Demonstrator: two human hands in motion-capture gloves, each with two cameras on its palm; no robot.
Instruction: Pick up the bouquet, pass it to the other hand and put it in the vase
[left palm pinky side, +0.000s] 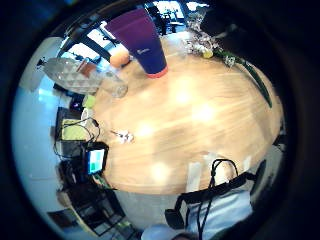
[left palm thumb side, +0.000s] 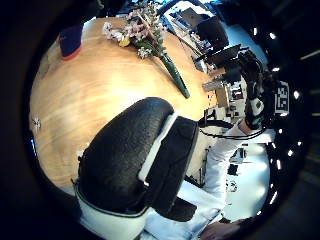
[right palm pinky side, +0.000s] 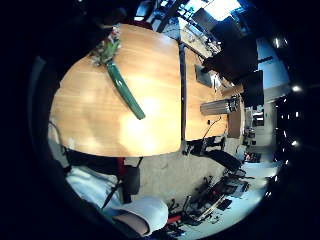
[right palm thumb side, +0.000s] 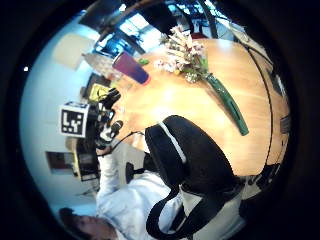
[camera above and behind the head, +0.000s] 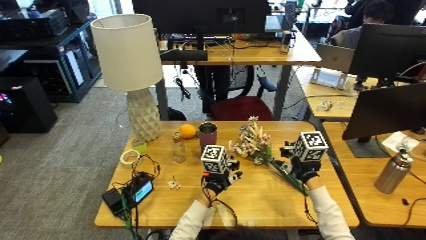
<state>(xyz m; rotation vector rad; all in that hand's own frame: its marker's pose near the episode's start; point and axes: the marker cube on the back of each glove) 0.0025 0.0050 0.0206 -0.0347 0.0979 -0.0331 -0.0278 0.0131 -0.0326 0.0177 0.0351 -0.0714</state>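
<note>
Nearby: orange (camera above and behind the head: 188, 131), lamp (camera above and behind the head: 131, 65) (possibly tape).

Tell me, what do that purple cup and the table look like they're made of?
The purple cup looks like matte-coated metal or plastic: smooth, even colour with an orange base ring in the left palm view; I can't tell which. The table looks like light wood or wood laminate: pale grain lines and a soft sheen from the lights.

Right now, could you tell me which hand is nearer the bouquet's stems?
Right. The right hand is raised just above the bouquet's green stems; the left hand is off to their side.
</note>
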